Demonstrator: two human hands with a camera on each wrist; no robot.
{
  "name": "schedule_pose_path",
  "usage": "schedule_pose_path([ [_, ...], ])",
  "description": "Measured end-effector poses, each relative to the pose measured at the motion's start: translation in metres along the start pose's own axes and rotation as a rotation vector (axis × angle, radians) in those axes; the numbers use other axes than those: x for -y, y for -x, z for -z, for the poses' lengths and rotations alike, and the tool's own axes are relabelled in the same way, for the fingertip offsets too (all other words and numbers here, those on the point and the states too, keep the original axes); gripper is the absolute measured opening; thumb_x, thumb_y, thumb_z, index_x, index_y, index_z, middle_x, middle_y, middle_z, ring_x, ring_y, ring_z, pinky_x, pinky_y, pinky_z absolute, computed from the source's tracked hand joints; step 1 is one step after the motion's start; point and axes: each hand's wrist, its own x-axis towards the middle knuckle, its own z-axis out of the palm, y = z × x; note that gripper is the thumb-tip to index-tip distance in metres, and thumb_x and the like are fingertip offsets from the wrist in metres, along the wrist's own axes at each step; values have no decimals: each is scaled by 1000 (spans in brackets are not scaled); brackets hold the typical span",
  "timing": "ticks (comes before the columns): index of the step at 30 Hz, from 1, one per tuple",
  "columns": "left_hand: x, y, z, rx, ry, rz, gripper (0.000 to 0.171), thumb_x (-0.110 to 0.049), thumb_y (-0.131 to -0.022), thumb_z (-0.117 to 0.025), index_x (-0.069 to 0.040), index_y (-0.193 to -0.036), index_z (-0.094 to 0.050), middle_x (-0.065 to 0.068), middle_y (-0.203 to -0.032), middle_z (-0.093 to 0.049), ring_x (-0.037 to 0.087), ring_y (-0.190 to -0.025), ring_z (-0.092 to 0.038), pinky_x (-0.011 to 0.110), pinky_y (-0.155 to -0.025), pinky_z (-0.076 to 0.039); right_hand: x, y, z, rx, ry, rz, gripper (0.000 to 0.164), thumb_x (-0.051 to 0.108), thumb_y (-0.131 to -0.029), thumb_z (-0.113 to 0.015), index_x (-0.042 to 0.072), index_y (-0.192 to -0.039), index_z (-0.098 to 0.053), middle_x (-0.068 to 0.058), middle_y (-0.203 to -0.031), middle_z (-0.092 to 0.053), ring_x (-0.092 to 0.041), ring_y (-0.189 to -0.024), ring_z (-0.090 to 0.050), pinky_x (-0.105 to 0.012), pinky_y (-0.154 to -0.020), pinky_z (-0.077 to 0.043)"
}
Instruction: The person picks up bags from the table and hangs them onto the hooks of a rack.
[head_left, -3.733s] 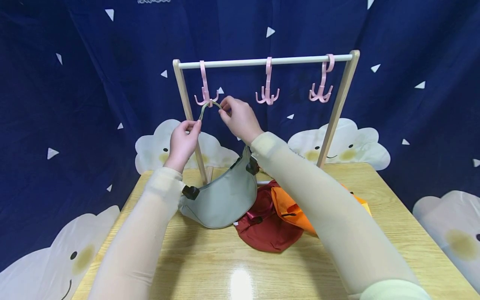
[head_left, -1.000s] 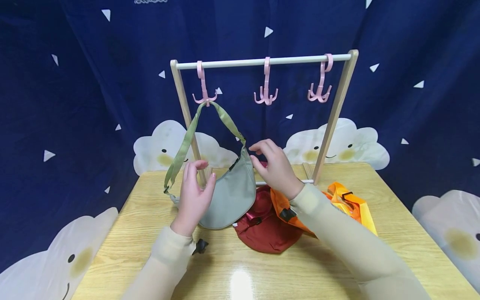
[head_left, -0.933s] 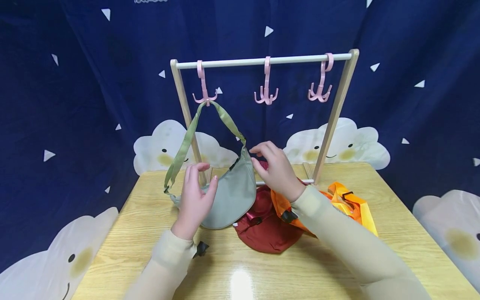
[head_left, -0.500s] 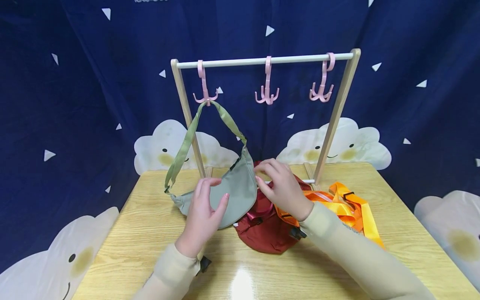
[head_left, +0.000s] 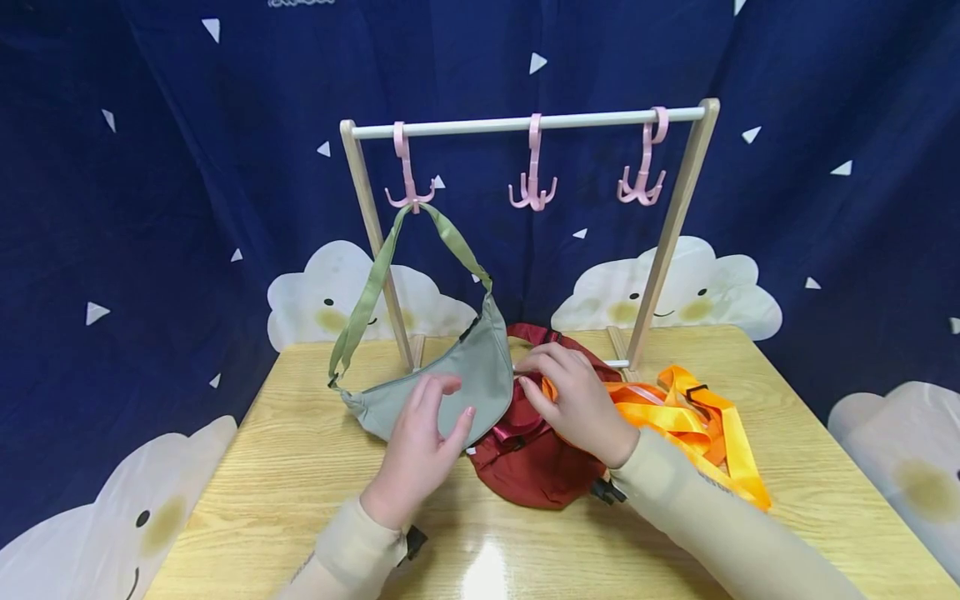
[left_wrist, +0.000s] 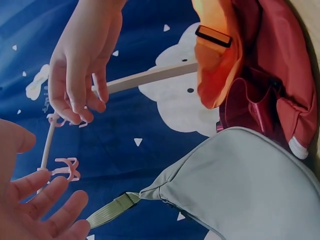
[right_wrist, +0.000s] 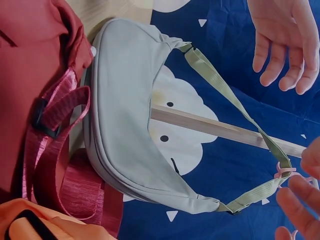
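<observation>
A grey-green crossbody bag [head_left: 480, 375] hangs by its green strap [head_left: 375, 283] from the leftmost pink hook [head_left: 411, 187], its body low at the table. My left hand [head_left: 420, 450] is in front of the bag, fingers loosely bent, holding nothing. Over the red bag [head_left: 536, 471] hovers my right hand [head_left: 581, 408], thumb and fingers apart and nothing between them. In the right wrist view both the strap [right_wrist: 220, 82] and the fingers of the right hand [right_wrist: 302, 195] show, with a gap from the bags. An orange bag [head_left: 675, 417] lies partly hidden by the right hand.
A rack with a white rail [head_left: 480, 125] and wooden posts stands at the back of the wooden table [head_left: 285, 467]. A middle pink hook [head_left: 533, 187] and a right pink hook [head_left: 642, 187] hang bare. Behind is a dark blue curtain [head_left: 187, 208] with clouds.
Earlier both hands held the green strap at the left hook; they have let go and come down. Lately both drift lower and rightward, the right one over the red bag.
</observation>
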Motion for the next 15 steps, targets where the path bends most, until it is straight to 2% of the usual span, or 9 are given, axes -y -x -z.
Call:
schedule_pose_path([
  [10, 0, 5, -7, 73, -28, 10, 30, -18, -97, -71, -6, -122, -62, 8, -121, -65, 24, -114, -63, 43, -100, -53, -2, 12, -2, 18, 4, -1, 15, 14, -92, -74, 12, -107, -70, -3, -106, -69, -21, -99, -64, -43, -91, -48],
  [15, -1, 6, -15, 105, -44, -36, 27, -18, -96, -71, -7, -120, -64, 4, -117, -66, 21, -111, -63, 40, -97, -53, -3, 18, -5, 40, 15, -21, 18, 13, -90, -76, 13, -107, -69, -2, -105, -68, -21, -97, -64, -43, -90, -50],
])
